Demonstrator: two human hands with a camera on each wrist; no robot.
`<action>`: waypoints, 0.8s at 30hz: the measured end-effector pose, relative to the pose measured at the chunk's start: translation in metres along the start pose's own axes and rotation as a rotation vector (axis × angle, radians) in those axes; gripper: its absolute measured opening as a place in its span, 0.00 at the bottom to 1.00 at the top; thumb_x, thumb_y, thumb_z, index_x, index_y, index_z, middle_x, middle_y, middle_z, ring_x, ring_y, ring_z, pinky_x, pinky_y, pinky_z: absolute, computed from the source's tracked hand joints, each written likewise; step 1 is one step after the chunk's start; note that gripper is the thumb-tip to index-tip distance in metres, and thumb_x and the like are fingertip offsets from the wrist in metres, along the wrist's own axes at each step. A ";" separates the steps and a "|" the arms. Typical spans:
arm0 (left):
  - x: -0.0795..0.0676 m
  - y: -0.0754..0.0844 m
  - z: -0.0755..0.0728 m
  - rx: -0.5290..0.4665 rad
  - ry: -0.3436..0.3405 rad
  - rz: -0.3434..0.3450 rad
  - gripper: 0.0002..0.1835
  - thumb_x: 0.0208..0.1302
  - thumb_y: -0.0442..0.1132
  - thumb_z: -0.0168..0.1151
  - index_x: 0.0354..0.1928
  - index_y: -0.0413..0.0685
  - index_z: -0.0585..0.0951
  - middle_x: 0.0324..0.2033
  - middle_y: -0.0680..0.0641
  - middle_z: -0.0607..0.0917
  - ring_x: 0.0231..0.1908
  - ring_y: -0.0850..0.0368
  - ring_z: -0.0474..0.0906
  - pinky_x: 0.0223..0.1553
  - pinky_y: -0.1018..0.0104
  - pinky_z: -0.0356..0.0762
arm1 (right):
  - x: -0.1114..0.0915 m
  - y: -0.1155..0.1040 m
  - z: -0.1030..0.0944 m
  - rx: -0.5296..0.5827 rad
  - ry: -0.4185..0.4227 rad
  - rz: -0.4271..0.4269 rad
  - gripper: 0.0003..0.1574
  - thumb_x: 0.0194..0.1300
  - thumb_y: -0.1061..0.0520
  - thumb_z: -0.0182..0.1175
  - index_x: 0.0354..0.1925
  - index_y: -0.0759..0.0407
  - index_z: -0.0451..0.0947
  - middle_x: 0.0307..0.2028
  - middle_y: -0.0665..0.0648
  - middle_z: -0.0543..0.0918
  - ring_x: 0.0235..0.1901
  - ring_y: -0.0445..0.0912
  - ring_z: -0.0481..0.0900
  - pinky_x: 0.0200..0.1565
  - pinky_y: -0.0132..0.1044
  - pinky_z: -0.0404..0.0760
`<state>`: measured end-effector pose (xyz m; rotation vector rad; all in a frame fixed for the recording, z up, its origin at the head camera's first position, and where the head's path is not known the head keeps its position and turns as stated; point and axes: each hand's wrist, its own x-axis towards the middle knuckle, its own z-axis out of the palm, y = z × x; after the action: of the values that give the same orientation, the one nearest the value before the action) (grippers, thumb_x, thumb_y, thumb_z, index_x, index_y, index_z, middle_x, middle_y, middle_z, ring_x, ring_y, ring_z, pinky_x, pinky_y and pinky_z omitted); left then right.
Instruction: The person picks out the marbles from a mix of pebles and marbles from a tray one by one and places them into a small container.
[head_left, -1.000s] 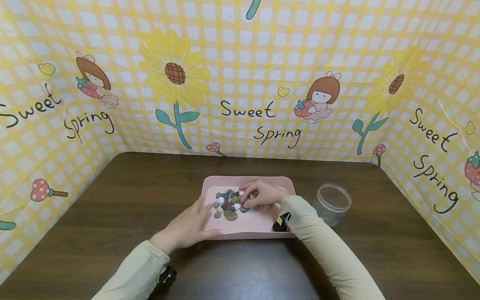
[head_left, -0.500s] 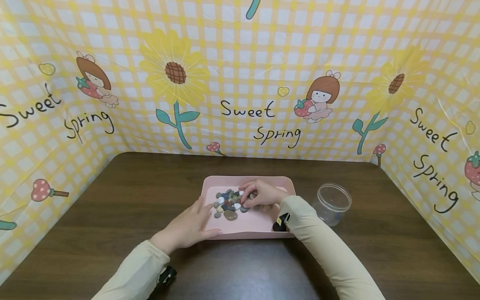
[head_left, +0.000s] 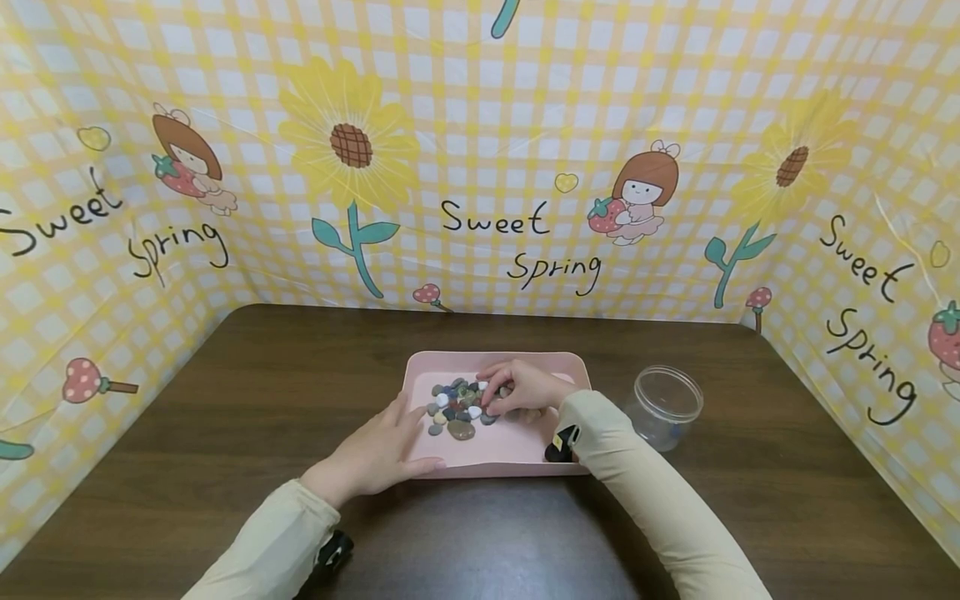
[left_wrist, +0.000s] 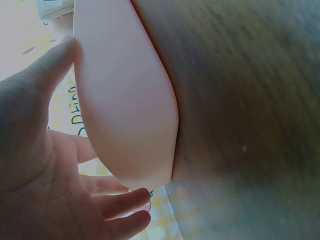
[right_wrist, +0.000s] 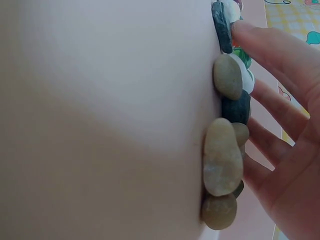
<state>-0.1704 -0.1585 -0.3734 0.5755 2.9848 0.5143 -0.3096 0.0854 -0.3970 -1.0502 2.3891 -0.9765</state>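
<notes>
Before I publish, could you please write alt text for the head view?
A right hand is among multicoloured smooth pebbles in a pink rectangular tray; a left hand touches its left end. A clear cylindrical jar stands to the right.

From here the right hand [head_left: 528, 390] covers some of the pebbles [head_left: 461, 430], and I can't tell whether it pinches one. The left hand [head_left: 367, 457] hides the pink tray's [head_left: 495, 454] near left corner. A bluish spot [head_left: 677, 431] low in the clear jar [head_left: 660, 417] is too faint to name. Both sleeves [head_left: 667, 508] run off the head view's bottom edge.
</notes>
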 end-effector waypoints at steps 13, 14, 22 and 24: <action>0.003 0.000 0.001 0.009 -0.001 0.002 0.43 0.57 0.62 0.59 0.63 0.35 0.66 0.67 0.25 0.55 0.64 0.31 0.62 0.60 0.43 0.66 | -0.001 -0.001 -0.005 -0.011 0.020 -0.015 0.04 0.55 0.57 0.68 0.32 0.53 0.86 0.62 0.57 0.73 0.66 0.49 0.66 0.66 0.48 0.62; 0.003 0.000 0.001 0.010 0.000 0.003 0.43 0.57 0.62 0.59 0.63 0.35 0.66 0.67 0.25 0.55 0.64 0.31 0.62 0.60 0.43 0.66 | -0.002 -0.002 -0.006 -0.008 0.020 -0.016 0.04 0.55 0.57 0.68 0.32 0.52 0.86 0.62 0.56 0.73 0.66 0.49 0.65 0.66 0.48 0.62; 0.003 -0.001 0.001 0.003 -0.007 -0.006 0.43 0.57 0.62 0.59 0.64 0.35 0.66 0.67 0.25 0.55 0.65 0.32 0.61 0.60 0.44 0.65 | -0.005 0.000 -0.013 0.057 0.036 -0.032 0.06 0.56 0.57 0.67 0.34 0.56 0.85 0.63 0.58 0.72 0.67 0.49 0.64 0.67 0.49 0.62; 0.003 -0.001 0.001 0.003 -0.007 -0.005 0.43 0.57 0.62 0.59 0.64 0.35 0.66 0.67 0.25 0.55 0.65 0.32 0.60 0.60 0.44 0.65 | -0.006 0.000 -0.016 0.053 0.045 -0.046 0.07 0.56 0.56 0.66 0.35 0.56 0.85 0.63 0.58 0.72 0.67 0.49 0.65 0.67 0.49 0.62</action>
<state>-0.1733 -0.1578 -0.3744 0.5683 2.9808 0.5060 -0.3143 0.0968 -0.3858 -1.0791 2.3700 -1.0844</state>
